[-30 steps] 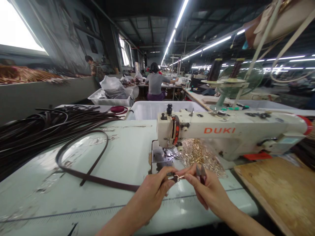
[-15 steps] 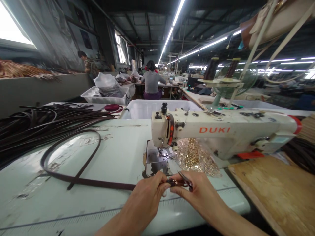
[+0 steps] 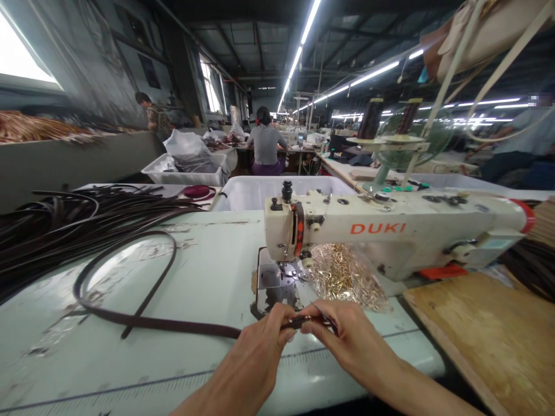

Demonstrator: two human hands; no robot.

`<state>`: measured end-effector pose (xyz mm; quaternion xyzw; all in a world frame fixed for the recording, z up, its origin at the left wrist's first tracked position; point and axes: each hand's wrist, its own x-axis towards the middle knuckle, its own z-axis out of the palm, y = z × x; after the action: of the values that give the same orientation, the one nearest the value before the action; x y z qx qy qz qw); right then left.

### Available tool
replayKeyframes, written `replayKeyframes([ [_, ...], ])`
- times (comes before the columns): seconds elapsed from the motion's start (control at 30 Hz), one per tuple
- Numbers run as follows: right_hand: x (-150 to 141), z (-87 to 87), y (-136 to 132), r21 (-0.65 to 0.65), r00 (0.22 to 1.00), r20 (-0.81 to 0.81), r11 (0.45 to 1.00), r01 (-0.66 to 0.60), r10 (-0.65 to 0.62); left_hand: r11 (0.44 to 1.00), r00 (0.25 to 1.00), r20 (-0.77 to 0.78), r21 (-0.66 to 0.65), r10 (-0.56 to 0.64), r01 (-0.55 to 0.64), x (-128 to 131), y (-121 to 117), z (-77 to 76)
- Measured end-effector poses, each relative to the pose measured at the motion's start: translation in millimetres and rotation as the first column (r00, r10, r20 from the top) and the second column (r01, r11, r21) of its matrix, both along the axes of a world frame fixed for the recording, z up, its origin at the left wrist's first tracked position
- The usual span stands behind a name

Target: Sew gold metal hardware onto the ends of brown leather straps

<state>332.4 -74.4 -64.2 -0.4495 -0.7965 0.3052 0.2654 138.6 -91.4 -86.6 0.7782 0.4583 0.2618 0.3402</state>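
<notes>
My left hand (image 3: 260, 345) pinches a dark brown strap (image 3: 186, 325) close to one end. From there the strap runs left over the pale green tabletop (image 3: 208, 260) and curls into a loop. My right hand (image 3: 346, 330) closes on the same end, where a small shiny metal piece shows between the fingers; its exact kind is hidden. A thin dark tool, perhaps thread snips, also sits in my right hand, mostly covered. Both hands meet just in front of the needle plate (image 3: 269, 276) of the sewing machine (image 3: 329, 222).
A clear bag of gold metal hardware (image 3: 340, 271) lies under the machine arm. Many dark straps (image 3: 65, 231) are heaped at left. A wooden board (image 3: 489, 341) lies at right. Behind the machine is a white bin (image 3: 243, 188); a seated person (image 3: 266, 141) works farther back.
My fingers have shifted slightly on the strap end, and the tool in my right hand now shows less. The loop has moved a little. A person has appeared at far right.
</notes>
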Motion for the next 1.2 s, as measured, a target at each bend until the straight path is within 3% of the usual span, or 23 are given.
replayKeyframes([
  [0.3, -3, -2.9, -1, -0.096, 0.989, -0.147, 0.995, -0.018, 0.003, 0.994, 0.999, -0.022, 0.103, 0.039, -0.037, 0, 0, 4.0],
  [0.43, -7, -17.6, 2, -0.220, 0.966, -0.256, 0.975, -0.030, -0.028, 0.999, 0.999, -0.031, -0.023, 0.035, -0.036, -2, 15, 7.8],
  [0.53, -11, -32.1, 16, -0.280, 0.967, -0.246, 0.960, -0.006, -0.066, 0.991, 0.994, -0.094, -0.127, -0.064, 0.052, -6, 41, 5.5],
  [0.67, -9, -43.2, 48, -0.003, 0.993, 0.109, 0.999, 0.049, -0.048, 0.962, 0.949, -0.212, -0.189, -0.234, 0.196, -15, 89, -2.2],
  [0.73, -6, -44.8, 64, 0.121, 0.984, 0.166, 0.992, 0.036, -0.056, 0.950, 0.925, -0.250, -0.199, -0.286, 0.240, -18, 110, -3.8],
  [0.83, -1, -48.0, 80, 0.180, 0.980, 0.175, 0.975, -0.130, 0.099, 0.937, 0.881, -0.326, -0.185, -0.344, 0.298, -20, 130, -1.1],
  [0.9, 0, -52.3, 86, 0.217, 0.951, 0.186, 0.933, -0.286, 0.248, 0.933, 0.851, -0.381, -0.163, -0.361, 0.322, -19, 136, 1.7],
  [1.0, -1, -58.4, 92, 0.288, 0.914, 0.235, 0.874, -0.391, 0.331, 0.939, 0.820, -0.463, -0.102, -0.338, 0.330, -16, 136, 3.2],
  [1.07, -3, -59.2, 95, 0.297, 0.908, 0.267, 0.868, -0.397, 0.324, 0.949, 0.816, -0.501, -0.032, -0.287, 0.314, -15, 133, 2.3],
  [1.2, -6, -54.3, 97, 0.271, 0.884, 0.292, 0.855, -0.442, 0.364, 0.962, 0.853, -0.515, 0.182, -0.085, 0.206, -18, 116, -2.9],
])
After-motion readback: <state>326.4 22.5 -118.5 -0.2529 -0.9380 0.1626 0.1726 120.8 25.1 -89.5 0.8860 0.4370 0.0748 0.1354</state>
